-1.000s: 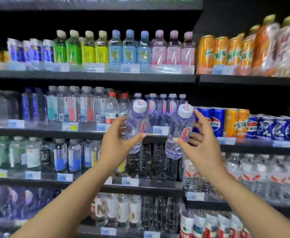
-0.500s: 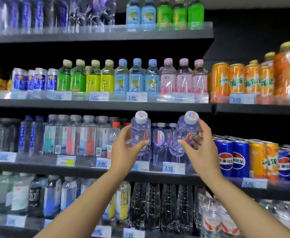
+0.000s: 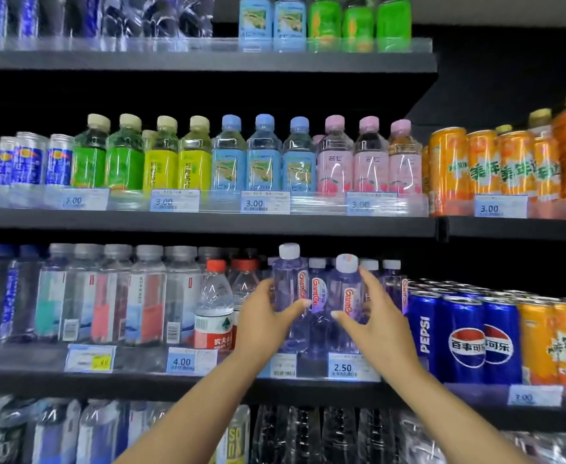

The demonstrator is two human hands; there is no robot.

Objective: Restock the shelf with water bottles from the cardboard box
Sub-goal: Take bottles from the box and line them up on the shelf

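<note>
My left hand [image 3: 268, 316] is curled round a clear, purple-tinted plastic water bottle with a white cap [image 3: 290, 296]. It stands upright, long axis vertical, its base low over the dark shelf board [image 3: 141, 380], just left of the white 2.50 price tag [image 3: 343, 366]; whether the base already touches I cannot tell. Straight behind it stands the row of matching purple-tinted bottles [image 3: 318, 289], so the way in runs directly away from me. My right hand [image 3: 375, 323] grips a second purple-tinted bottle with a white cap [image 3: 345, 296] directly above that tag, leaning slightly left at the top, the two bottles close side by side. I judge each hand equally near its slot; the right bottle wants straightening before both slide back. The blue cola cans [image 3: 469, 336] stand just right of the tag, near my right wrist. The cardboard box is out of sight.
</note>
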